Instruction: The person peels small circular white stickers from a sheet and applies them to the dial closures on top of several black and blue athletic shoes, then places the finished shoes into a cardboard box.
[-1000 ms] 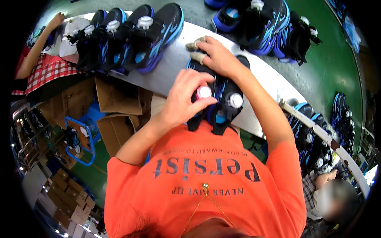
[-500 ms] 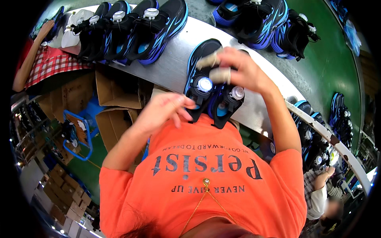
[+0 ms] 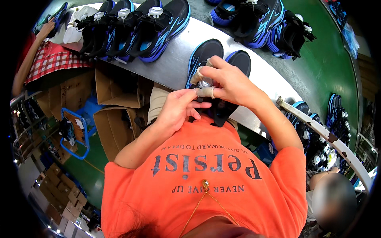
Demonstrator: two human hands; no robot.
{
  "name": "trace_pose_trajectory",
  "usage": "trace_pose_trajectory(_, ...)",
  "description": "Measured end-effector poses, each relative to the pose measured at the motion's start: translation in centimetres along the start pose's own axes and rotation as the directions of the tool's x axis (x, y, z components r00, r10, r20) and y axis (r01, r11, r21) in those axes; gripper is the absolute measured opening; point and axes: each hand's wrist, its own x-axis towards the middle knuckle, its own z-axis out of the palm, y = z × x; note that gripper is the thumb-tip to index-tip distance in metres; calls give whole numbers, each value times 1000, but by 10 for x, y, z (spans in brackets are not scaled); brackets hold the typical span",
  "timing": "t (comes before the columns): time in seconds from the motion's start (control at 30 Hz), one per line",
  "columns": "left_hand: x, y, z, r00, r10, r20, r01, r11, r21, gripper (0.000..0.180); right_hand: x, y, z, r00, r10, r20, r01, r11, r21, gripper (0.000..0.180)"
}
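Observation:
A pair of black shoes with blue stripes [image 3: 204, 51] lies at the near edge of a grey metal table [image 3: 174, 67], toes pointing away from me. My right hand [image 3: 232, 81], with tape on its fingers, pinches the round white dial [image 3: 205, 83] on the left shoe of the pair. My left hand [image 3: 178, 109] comes up from below with curled fingers and grips the same shoe's black tongue just under the dial. The heels of both shoes are hidden behind my hands.
A row of black-blue shoes [image 3: 135, 29] stands at the table's back left, with more shoes [image 3: 262, 20] beyond. Cardboard boxes [image 3: 115, 123] and a blue frame [image 3: 75, 131] sit below. Another person's checked sleeve [image 3: 43, 63] is far left. A shoe rack [image 3: 317, 135] stands right.
My right hand moved from the shoes' toes onto the dial. My left hand left the dial, dropped away, then came back up to the tongue.

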Motion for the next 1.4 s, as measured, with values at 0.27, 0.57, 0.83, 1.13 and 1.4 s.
trace_pose_trajectory(0.27, 5, -8, 2, 999, 40, -21, -41, 997, -58, 28, 14, 6, -16, 985, -37, 169, 22, 996, 90, 30)
trace_pose_trajectory(0.57, 3, -15, -1, 998, 58, 22, -53, 986, -159, 31, -9, 1, -10, 996, 29, -80, -50, 959, -280, 34)
trace_pose_trajectory(0.83, 3, -16, 6, 992, 121, 42, -116, 988, -105, 31, -13, 0, 5, 977, 20, -211, -28, 999, -31, 34)
trace_pose_trajectory(1.13, -15, -24, 17, 841, 481, 247, -446, 359, 820, 46, -9, 11, -61, 786, 132, -604, -274, 950, -149, 47)
trace_pose_trajectory(1.4, 39, 8, 42, 876, 338, 343, -263, -262, 929, 73, 91, 109, -68, 353, 33, -935, -663, 714, -225, 73)
